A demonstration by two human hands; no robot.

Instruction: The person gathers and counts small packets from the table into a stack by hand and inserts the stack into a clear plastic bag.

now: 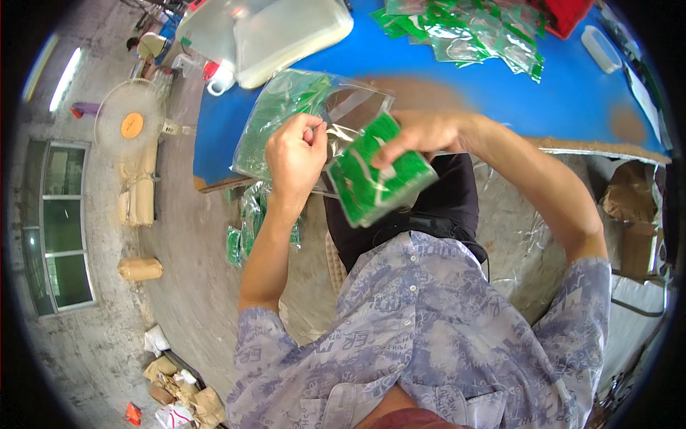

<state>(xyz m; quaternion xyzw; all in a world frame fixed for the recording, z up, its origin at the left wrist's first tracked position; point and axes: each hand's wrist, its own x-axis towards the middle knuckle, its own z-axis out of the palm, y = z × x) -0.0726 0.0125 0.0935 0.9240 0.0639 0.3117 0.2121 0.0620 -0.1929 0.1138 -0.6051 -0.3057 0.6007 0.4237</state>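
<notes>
My right hand (418,136) grips a green packet (375,187) in clear plastic, with the thumb across its face and the fingers behind it, out of sight. The packet is tilted above my lap by the table's front edge; whether it is one or a stack I cannot tell. My left hand (296,152) is closed, thumb against curled fingers, at the rim of a large clear plastic bag (257,136). Green contents show through the bag, which lies on the blue table (214,136). Its clear film stretches between my two hands.
A heap of flat green packets (471,32) lies at the table's far side, near a red bin (566,13) and a clear box (600,48). Large translucent tubs (286,36) stand far left. More green packets (251,218) are below the table. A fan (132,125) stands left.
</notes>
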